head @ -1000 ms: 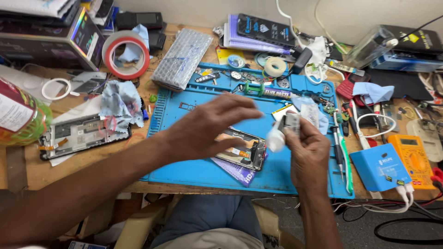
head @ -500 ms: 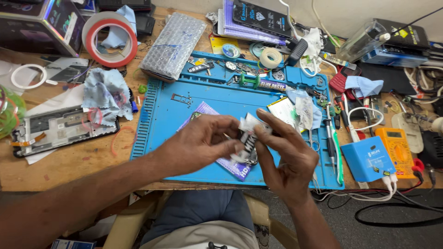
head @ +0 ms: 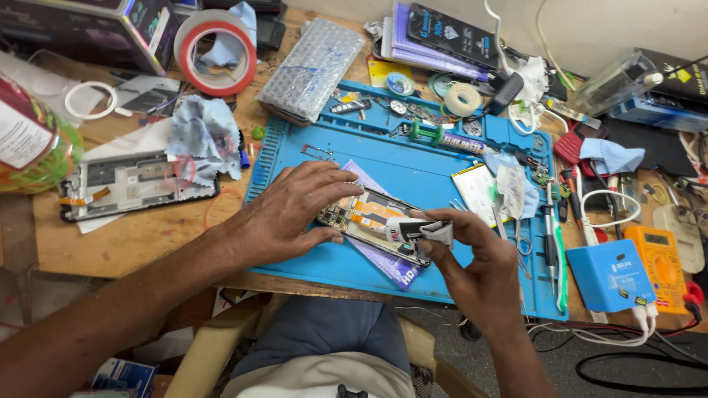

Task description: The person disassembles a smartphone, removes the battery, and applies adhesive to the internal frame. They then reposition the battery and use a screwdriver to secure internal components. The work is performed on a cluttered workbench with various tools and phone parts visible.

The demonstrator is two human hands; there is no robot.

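Both hands have dropped to mid-frame: the left hand now presses the opened phone onto the blue mat. The right hand pinches a white wipe against it, so the work has shifted from mid-air to the phone.

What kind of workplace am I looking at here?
Most likely a phone repair bench: the left hand steadies an opened phone on a blue repair mat, with an orange multimeter and a stripped phone frame nearby.

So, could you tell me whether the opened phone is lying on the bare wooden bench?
No, the opened phone lies on the blue mat, with the left hand pressing it down.
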